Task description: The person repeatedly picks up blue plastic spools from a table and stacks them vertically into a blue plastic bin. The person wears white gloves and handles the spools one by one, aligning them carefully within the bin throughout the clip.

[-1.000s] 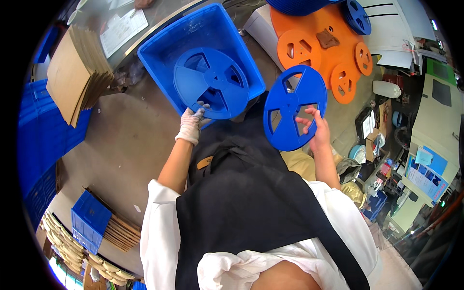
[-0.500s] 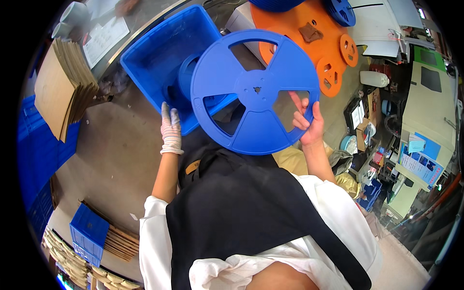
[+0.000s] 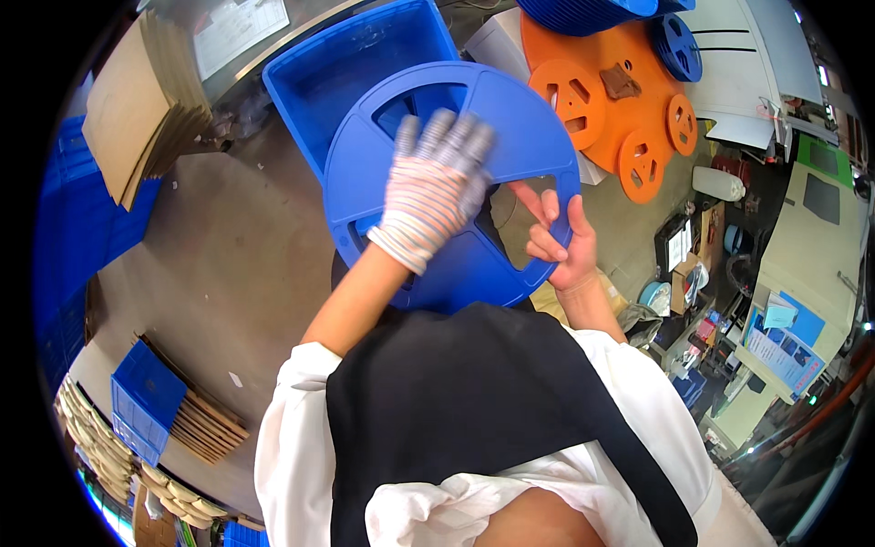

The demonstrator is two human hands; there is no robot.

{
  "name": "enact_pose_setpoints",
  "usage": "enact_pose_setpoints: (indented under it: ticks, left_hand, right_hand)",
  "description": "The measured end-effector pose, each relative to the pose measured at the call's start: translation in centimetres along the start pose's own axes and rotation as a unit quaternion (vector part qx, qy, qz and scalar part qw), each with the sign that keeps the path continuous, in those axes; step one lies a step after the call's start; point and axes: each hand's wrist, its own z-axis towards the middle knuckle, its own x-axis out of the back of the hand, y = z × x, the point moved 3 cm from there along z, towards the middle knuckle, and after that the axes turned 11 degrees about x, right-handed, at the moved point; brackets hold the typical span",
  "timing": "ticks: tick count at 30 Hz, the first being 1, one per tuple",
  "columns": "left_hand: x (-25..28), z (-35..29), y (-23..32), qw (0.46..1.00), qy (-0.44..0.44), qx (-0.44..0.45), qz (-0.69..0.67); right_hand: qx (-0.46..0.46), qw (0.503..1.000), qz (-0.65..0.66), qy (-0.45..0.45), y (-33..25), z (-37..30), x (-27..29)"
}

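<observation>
A large blue plastic reel [image 3: 538,118] with wedge-shaped cut-outs is held up in front of my apron. My bare right hand [image 3: 563,232] grips its right rim, with the thumb outside and fingers through a cut-out. Over the reel's middle, covering its hub, lies my left hand [image 3: 436,182] in a striped, grey-tipped glove. The left fingers are stretched out flat and somewhat blurred by motion. Behind the reel stands a blue plastic bin [image 3: 314,118], partly hidden by it.
At the back right, an orange round table [image 3: 583,55] bears stacked blue reels [image 3: 583,14] and several small orange reels [image 3: 641,164]. Cardboard sheets [image 3: 137,100] stand at the left beside blue crates [image 3: 100,219]. A pale green machine cabinet [image 3: 807,255] is far right.
My left hand has moved from beside the bin onto the face of the reel. The reel has shifted slightly left and down, still held by my right hand.
</observation>
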Motion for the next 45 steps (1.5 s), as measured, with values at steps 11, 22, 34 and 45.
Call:
enact_pose_setpoints:
  ticks: [11, 22, 34, 45]
  left_hand:
    - [-6.6, -3.2, -12.7, 0.981, -0.014, 0.191, 0.028]
    - [-2.4, -7.8, -15.6, 0.931, 0.13, 0.291, -0.179]
    - [-0.3, -5.5, -5.5, 0.22, -0.123, 0.277, -0.927]
    - [-5.7, -3.9, -6.7, 0.048, -0.171, 0.128, -0.976]
  right_hand:
    - [0.034, 0.997, 0.056, 0.047, -1.0, 1.1, 1.0]
    - [0.126, 0.991, -0.011, 0.034, -3.8, 3.3, -0.2]
    - [0.165, 0.618, -0.706, -0.304, 5.9, 5.7, -12.1]
    - [0.092, 0.868, -0.469, 0.136, -1.0, 9.9, 1.1]
